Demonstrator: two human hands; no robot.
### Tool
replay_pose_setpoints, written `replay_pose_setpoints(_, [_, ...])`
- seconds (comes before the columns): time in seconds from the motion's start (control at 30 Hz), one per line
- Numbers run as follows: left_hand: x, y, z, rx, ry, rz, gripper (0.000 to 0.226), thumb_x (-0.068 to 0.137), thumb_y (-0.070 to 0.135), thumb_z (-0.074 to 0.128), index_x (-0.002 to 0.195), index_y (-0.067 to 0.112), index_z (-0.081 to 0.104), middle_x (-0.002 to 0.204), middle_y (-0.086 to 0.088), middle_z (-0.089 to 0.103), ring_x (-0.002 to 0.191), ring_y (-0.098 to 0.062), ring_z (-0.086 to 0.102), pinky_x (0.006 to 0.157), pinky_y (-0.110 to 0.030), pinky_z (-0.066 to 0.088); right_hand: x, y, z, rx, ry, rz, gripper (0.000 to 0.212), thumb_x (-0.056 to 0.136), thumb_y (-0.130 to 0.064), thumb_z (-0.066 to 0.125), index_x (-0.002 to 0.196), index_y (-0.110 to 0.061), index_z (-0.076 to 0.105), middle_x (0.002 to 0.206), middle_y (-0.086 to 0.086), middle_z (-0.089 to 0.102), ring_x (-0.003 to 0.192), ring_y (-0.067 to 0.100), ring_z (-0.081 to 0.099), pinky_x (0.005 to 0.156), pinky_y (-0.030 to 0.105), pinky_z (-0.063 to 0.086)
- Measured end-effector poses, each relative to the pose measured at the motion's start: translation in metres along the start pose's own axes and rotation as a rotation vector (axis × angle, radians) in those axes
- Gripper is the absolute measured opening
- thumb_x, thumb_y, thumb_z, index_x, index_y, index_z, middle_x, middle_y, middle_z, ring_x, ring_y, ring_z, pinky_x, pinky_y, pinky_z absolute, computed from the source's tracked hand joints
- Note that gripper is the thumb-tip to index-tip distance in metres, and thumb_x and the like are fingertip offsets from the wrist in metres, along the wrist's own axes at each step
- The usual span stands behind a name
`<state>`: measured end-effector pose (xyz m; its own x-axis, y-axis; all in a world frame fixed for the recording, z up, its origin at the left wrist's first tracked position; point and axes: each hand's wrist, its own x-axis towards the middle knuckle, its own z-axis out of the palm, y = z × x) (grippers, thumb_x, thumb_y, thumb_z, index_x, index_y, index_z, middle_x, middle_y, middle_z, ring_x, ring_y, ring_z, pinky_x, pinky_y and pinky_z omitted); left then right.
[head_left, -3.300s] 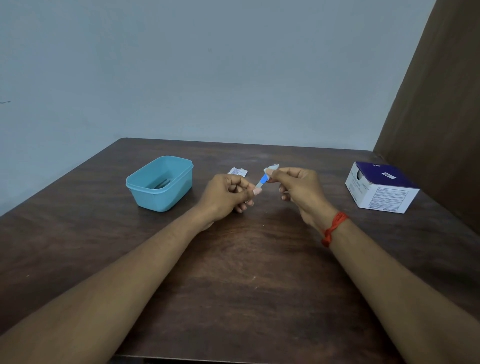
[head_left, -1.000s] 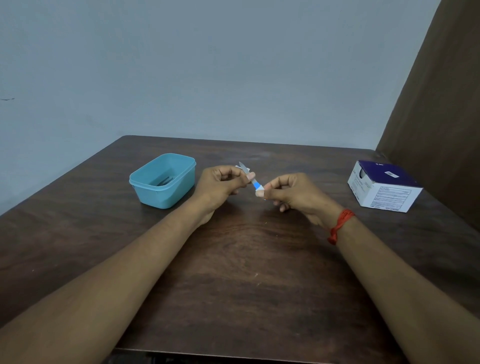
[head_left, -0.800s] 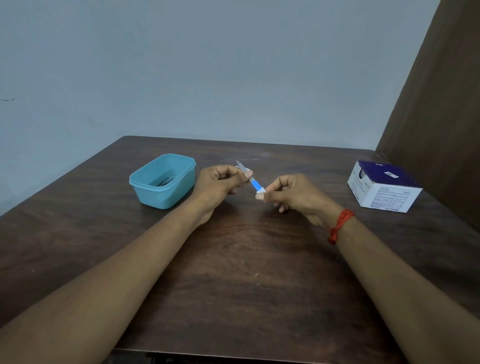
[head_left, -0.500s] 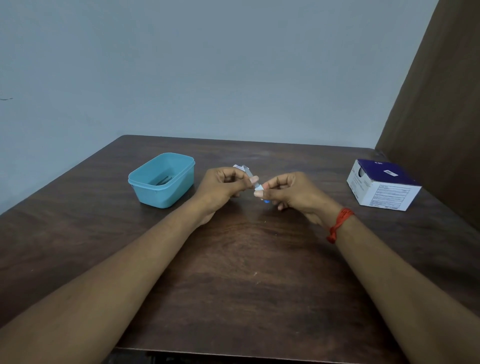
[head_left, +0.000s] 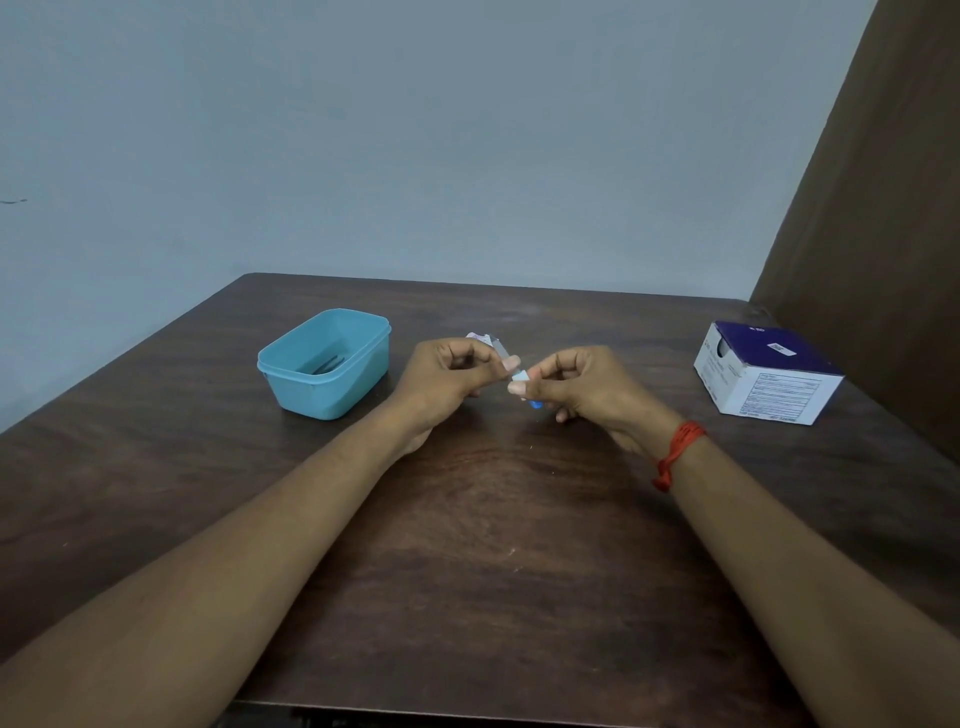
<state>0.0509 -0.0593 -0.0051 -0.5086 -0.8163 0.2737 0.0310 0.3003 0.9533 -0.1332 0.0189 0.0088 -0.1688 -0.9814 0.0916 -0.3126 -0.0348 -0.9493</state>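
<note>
Both hands meet above the middle of the dark wooden table (head_left: 493, 519). My left hand (head_left: 447, 382) pinches the upper end of a small thin strip-like item (head_left: 522, 375) with a blue part. My right hand (head_left: 582, 387) pinches its lower end between thumb and forefinger; a blue tip shows just below the right thumb. The two thumbs almost touch, and most of the item is hidden by the fingers. A small white packet (head_left: 480, 338) lies on the table just behind my left hand.
A light blue plastic tub (head_left: 324, 364) stands at the left with several thin dark items inside. A white and purple cardboard box (head_left: 766, 374) sits at the right, near a brown panel (head_left: 872, 223). A pale wall (head_left: 415, 140) lies behind the table.
My hands have come closer together along the item. More of its blue length showed between them earlier; now only a short bit shows. The tub and the box have not moved.
</note>
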Motion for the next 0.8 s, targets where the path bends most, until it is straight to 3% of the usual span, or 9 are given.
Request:
replay_pose_setpoints(0.2, [0.0023, 0.0019, -0.004, -0.082, 0.097, -0.025, 0.009, 0.078, 0.028, 0.084, 0.075, 0.022, 0.077, 0.085, 0.001, 0.075, 0.083, -0.007, 0.064, 0.066, -0.024, 0.049, 0.0023, 0.0011, -0.0012, -0.046, -0.038, 0.03, 0.027, 0.068, -0.031, 0.091, 0.081, -0.011, 0.078, 0.065, -0.006, 0.072, 0.056, 0.0, 0.057, 0.05, 0.02, 0.047])
replay_pose_setpoints(0.33, [0.0009, 0.0009, -0.0037, -0.029, 0.046, -0.013, 0.018, 0.08, 0.03, 0.083, 0.081, 0.013, 0.077, 0.085, -0.003, 0.072, 0.08, -0.008, 0.06, 0.066, -0.021, 0.049, 0.0017, 0.0014, -0.0002, -0.054, -0.034, 0.013, 0.031, 0.069, -0.027, 0.091, 0.086, -0.005, 0.077, 0.072, -0.001, 0.076, 0.06, 0.0, 0.063, 0.05, 0.019, 0.047])
replay_pose_setpoints(0.5, [0.0002, 0.0016, -0.0004, -0.009, 0.046, 0.01, 0.02, 0.081, 0.027, 0.083, 0.082, 0.008, 0.077, 0.079, 0.001, 0.07, 0.076, -0.006, 0.059, 0.065, -0.019, 0.049, 0.0006, 0.0006, 0.0003, -0.015, 0.006, -0.013, 0.027, 0.067, -0.031, 0.091, 0.079, -0.012, 0.077, 0.074, 0.003, 0.076, 0.064, 0.006, 0.062, 0.051, 0.021, 0.048])
replay_pose_setpoints(0.67, [0.0027, 0.003, -0.0049, -0.091, 0.113, -0.043, 0.008, 0.081, 0.022, 0.083, 0.076, 0.021, 0.078, 0.083, 0.002, 0.074, 0.077, -0.005, 0.061, 0.068, -0.026, 0.048, -0.0002, -0.0024, 0.0013, -0.057, -0.028, 0.017, 0.024, 0.068, -0.028, 0.091, 0.078, -0.012, 0.077, 0.068, -0.005, 0.074, 0.055, -0.001, 0.058, 0.051, 0.021, 0.047])
replay_pose_setpoints(0.8, [0.0001, 0.0013, -0.003, -0.026, 0.03, -0.031, 0.014, 0.081, 0.029, 0.083, 0.079, 0.017, 0.078, 0.081, -0.001, 0.07, 0.072, -0.006, 0.057, 0.065, -0.02, 0.047, -0.0031, -0.0048, 0.0011, -0.076, -0.026, 0.018, 0.029, 0.071, -0.023, 0.09, 0.087, -0.003, 0.077, 0.072, -0.001, 0.075, 0.059, 0.0, 0.062, 0.051, 0.019, 0.048])
